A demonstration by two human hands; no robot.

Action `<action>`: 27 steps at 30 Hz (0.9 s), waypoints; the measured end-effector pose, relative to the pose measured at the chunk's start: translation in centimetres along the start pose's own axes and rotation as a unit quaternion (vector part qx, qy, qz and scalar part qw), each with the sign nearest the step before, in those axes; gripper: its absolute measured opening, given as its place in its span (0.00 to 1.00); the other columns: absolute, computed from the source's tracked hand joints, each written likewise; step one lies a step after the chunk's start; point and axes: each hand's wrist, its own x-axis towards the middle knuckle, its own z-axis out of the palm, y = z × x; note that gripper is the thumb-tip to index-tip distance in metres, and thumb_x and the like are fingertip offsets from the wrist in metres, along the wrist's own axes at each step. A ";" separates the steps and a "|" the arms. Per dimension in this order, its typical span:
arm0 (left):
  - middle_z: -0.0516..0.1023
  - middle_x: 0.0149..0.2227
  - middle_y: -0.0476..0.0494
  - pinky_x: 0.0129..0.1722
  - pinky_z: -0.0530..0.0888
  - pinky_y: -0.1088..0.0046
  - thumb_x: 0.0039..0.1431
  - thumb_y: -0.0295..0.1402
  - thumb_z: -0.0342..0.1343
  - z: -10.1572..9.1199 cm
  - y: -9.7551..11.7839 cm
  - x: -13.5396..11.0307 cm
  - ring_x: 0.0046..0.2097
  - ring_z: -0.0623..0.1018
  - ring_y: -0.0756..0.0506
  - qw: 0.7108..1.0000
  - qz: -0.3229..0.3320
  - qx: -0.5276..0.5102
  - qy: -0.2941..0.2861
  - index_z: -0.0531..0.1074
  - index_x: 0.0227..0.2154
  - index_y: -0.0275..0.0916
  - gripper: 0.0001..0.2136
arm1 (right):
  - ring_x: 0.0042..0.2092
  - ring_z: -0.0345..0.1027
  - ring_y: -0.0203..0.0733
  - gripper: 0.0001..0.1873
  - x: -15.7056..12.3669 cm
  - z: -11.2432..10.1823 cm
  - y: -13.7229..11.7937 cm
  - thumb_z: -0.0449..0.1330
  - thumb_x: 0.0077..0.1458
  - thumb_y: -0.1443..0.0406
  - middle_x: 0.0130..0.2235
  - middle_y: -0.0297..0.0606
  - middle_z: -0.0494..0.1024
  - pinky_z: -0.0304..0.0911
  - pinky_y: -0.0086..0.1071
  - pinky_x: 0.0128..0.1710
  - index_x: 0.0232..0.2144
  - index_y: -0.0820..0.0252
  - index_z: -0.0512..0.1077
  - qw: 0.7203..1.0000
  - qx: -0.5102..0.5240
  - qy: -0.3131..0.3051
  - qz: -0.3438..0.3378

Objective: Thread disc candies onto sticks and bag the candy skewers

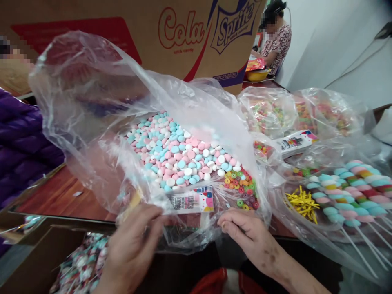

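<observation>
A large clear plastic bag [92,102] lies open on the wooden table [61,196], full of pink, blue and white round candies [177,151], with small coloured ring candies [240,188] at its near right corner. A printed label card [191,201] shows at the bag's front edge. My left hand [131,249] has its fingers curled round the bag's near edge beside the card. My right hand [245,232] pinches the plastic at the near right corner.
A "Cola / Sprite" cardboard box [171,32] stands behind the bag. Right of it lie more plastic bags of coloured candy [275,114], marshmallow skewers [352,192] and yellow twist ties [301,202]. A seated person [275,41] is far right; purple quilted cloth [21,143] is left.
</observation>
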 end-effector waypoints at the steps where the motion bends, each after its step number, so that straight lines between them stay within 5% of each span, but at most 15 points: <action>1: 0.77 0.36 0.45 0.43 0.71 0.65 0.58 0.31 0.60 1.7 -0.2 0.9 0.39 0.74 0.43 0.997 0.050 0.045 -0.038 0.76 0.35 0.40 0.03 | 0.33 0.68 0.35 0.12 -0.1 0.0 0.0 0.51 0.64 0.65 0.29 0.32 0.73 0.60 0.28 0.35 0.31 0.59 0.72 1.000 -0.007 -0.001 -0.008; 3: 0.76 0.35 0.42 0.42 0.70 0.62 0.61 0.32 0.55 4.8 -0.5 2.4 0.39 0.73 0.41 0.979 0.115 0.135 -0.097 0.74 0.35 0.38 0.04 | 0.34 0.68 0.35 0.12 -0.4 0.0 0.0 0.51 0.64 0.66 0.31 0.33 0.74 0.60 0.28 0.36 0.32 0.59 0.72 1.000 -0.013 -0.003 -0.015; 7: 0.74 0.36 0.38 0.41 0.69 0.57 0.58 0.37 0.59 8.0 -0.7 3.9 0.40 0.71 0.36 0.947 0.078 0.275 -0.146 0.72 0.33 0.36 0.08 | 0.34 0.68 0.35 0.11 -0.7 -0.5 -0.1 0.50 0.64 0.67 0.31 0.33 0.74 0.61 0.27 0.36 0.32 0.58 0.72 1.000 -0.014 0.002 -0.012; 11: 0.74 0.35 0.39 0.39 0.69 0.60 0.62 0.30 0.53 8.2 -1.0 3.9 0.39 0.71 0.38 0.937 0.112 0.295 -0.150 0.72 0.29 0.37 0.07 | 0.35 0.68 0.35 0.11 -0.6 -0.4 0.1 0.50 0.64 0.67 0.32 0.33 0.74 0.61 0.28 0.37 0.33 0.58 0.72 1.000 -0.009 0.009 -0.017; 20: 0.71 0.29 0.40 0.36 0.68 0.62 0.65 0.26 0.46 8.9 -2.8 3.7 0.34 0.68 0.41 0.949 0.190 0.244 -0.062 0.69 0.27 0.36 0.11 | 0.36 0.68 0.35 0.11 -0.5 -0.3 0.3 0.51 0.64 0.66 0.32 0.33 0.74 0.60 0.28 0.38 0.33 0.57 0.72 1.000 0.003 -0.005 -0.006; 27: 0.71 0.29 0.41 0.34 0.64 0.62 0.65 0.27 0.49 8.1 -0.5 3.6 0.33 0.66 0.41 0.947 0.250 0.200 -0.010 0.68 0.29 0.36 0.08 | 0.36 0.67 0.37 0.12 0.9 -0.2 -0.2 0.58 0.56 0.63 0.39 0.36 0.74 0.64 0.29 0.35 0.44 0.57 0.69 0.990 0.020 0.127 0.054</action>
